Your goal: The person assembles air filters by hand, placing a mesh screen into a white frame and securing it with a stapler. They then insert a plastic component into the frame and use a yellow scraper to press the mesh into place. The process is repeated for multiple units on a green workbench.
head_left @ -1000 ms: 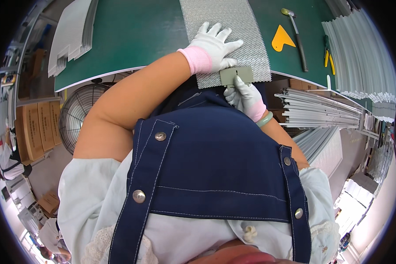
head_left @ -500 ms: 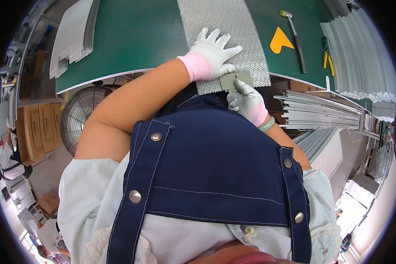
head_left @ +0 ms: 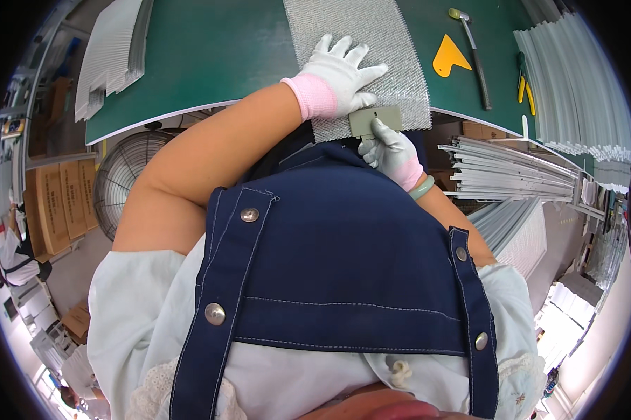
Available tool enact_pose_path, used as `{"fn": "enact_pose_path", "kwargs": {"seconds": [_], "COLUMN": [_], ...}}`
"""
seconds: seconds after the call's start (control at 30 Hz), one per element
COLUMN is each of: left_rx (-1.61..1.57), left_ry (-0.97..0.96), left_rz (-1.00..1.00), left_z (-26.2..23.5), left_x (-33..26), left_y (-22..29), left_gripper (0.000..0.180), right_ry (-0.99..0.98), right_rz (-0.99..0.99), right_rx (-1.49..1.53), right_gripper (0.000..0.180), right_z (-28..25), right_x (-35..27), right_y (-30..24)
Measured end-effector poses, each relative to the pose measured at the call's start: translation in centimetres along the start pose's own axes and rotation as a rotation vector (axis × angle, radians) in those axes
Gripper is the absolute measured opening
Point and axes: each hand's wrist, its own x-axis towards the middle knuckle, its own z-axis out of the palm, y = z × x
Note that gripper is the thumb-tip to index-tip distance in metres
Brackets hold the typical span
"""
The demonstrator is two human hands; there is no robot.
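Observation:
A silvery expanded-metal mesh sheet [head_left: 361,21] lies on the green table and reaches past its near edge toward my apron. My left hand [head_left: 335,75], in a white glove with a pink cuff, rests on the mesh with its fingers spread. Gloved the same way, my right hand [head_left: 391,150] grips a flat grey-green rectangular plate [head_left: 376,122] at the near end of the sheet. The thumb presses on the plate's face, beside a small dark slot. Its other fingers curl beneath, partly hidden.
On the table [head_left: 210,63], a yellow triangular scraper [head_left: 448,57], a hammer [head_left: 475,59] and yellow-handled pliers [head_left: 525,87] lie right of the mesh. Metal sheets [head_left: 567,84] are stacked far right, others [head_left: 116,52] at left. Below stand a fan [head_left: 130,178] and a rack of metal strips [head_left: 511,171].
My right hand and the plate have shifted slightly up, toward the mesh. The left hand stays spread on the sheet, and the view has moved a little.

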Motion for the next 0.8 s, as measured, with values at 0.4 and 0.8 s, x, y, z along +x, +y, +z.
{"fn": "enact_pose_path", "kwargs": {"seconds": [0.4, 0.8], "left_rx": [-0.064, -0.057], "left_ry": [0.065, 0.045], "left_rz": [-0.023, -0.047], "left_z": [0.6, 0.1], "left_x": [1.1, 0.8], "left_y": [0.0, 1.1], "left_gripper": [0.060, 0.061], "right_ry": [-0.052, 0.004], "right_rz": [-0.164, -0.176], "right_rx": [0.478, 0.525], "right_gripper": [0.032, 0.032], "right_z": [0.1, 0.1], "right_x": [1.9, 1.3], "right_y": [0.2, -0.1]}}
